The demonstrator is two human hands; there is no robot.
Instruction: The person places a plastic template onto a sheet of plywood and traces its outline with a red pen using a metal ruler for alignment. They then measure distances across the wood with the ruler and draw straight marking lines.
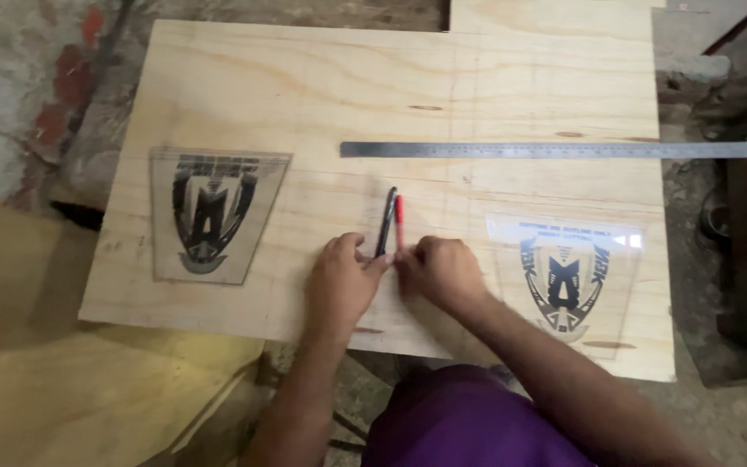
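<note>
Pale plywood lies under both our hands, which meet near the middle of the sheet's near edge. Our left hand [341,281] rests knuckles up on the wood, its fingers curled and its fingertips at the lower end of a black pen [386,221]. Our right hand [443,272] sits just beside it, fingers bunched, touching the lower end of a red pen [399,221]. From above we cannot tell whether either hand truly pinches its pen or only presses on it. The two pens lie side by side on the board, almost touching, both pointing away from us, the black one leaning slightly to the right.

Beyond the pen tips, a long steel ruler [549,150] lies flat across the right half of the plywood sheet [304,112], running from about the middle to past the board's right edge. To the right of our right hand, a clear plastic sheet with a dark shield-shaped emblem [564,281] lies on the wood, glare along its top edge. Well apart on the left side lies a second clear sheet with a similar black emblem [211,214], also flat on the board.

Our purple garment [464,424] shows at the bottom of the view. Another board in a yellower tone [71,380] lies lower down to the left, and worn concrete floor [19,95] shows beyond the plywood's left edge.
</note>
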